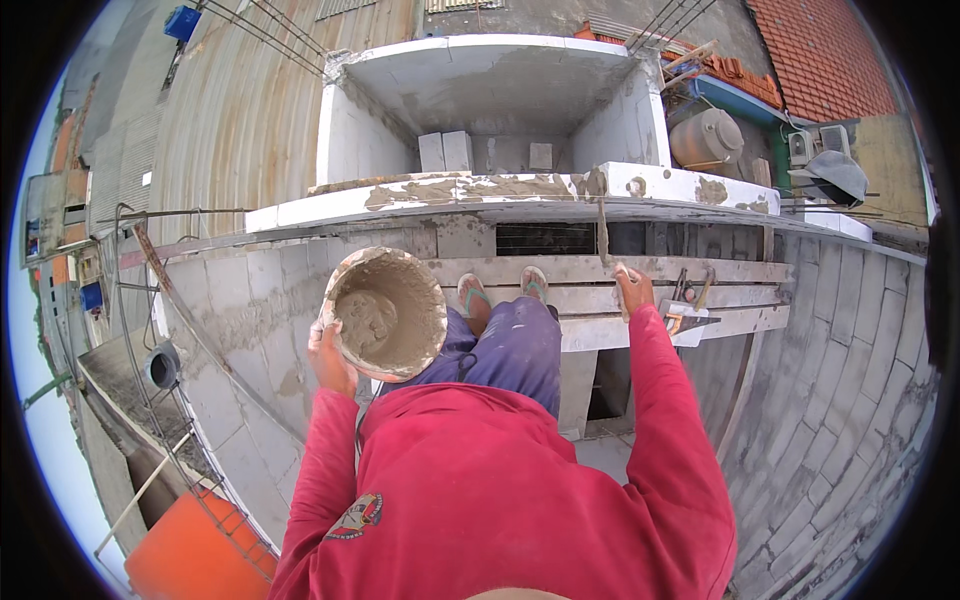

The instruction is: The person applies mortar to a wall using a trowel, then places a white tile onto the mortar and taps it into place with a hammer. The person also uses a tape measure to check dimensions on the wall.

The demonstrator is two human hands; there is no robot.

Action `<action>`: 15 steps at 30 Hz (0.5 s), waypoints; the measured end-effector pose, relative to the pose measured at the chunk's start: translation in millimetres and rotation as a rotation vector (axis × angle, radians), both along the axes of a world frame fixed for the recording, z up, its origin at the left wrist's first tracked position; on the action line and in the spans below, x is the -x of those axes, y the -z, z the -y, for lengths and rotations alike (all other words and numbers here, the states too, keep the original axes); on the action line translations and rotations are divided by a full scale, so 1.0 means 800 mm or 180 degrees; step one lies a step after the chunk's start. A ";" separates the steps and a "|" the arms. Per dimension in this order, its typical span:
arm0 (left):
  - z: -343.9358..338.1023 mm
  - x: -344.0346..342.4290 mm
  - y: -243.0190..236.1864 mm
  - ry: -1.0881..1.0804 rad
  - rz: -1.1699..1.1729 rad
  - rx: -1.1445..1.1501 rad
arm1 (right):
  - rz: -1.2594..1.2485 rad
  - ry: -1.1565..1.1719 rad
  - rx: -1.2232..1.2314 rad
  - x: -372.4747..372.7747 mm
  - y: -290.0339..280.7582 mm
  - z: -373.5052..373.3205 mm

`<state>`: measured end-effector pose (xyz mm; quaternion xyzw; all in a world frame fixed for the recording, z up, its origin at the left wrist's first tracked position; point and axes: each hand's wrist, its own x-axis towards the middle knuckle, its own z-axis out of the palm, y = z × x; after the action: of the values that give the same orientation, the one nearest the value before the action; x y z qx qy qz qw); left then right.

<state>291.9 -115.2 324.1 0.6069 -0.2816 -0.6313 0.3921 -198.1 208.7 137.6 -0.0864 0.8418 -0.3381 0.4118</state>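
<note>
High on the plank scaffold, a round grey mortar-caked bucket [386, 314] is held at its rim by the closed fingers of the left hand [330, 358]; it could tip and spill. Farther out, a thin trowel handle [606, 250] is gripped by the right hand [632, 288] against the mortar-smeared white block wall [520, 188].

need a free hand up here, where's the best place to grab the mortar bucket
Probably by the rim on the left side, where the left hand already holds it. The bucket sits upright with its mouth open and mortar inside, so a grip at the rim wall, coming from the side or below, keeps it level. No handle shows. The right hand is busy with the trowel.
</note>
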 end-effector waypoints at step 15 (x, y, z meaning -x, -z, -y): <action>-0.041 0.048 -0.011 0.0021 0.0110 -0.0049 | -0.0460 -0.0340 0.0096 0.003 -0.051 0.001</action>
<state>253.8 -82.0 333.0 0.6198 -0.2855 -0.6241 0.3805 -200.8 207.9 178.5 -0.1616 0.8583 -0.3212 0.3662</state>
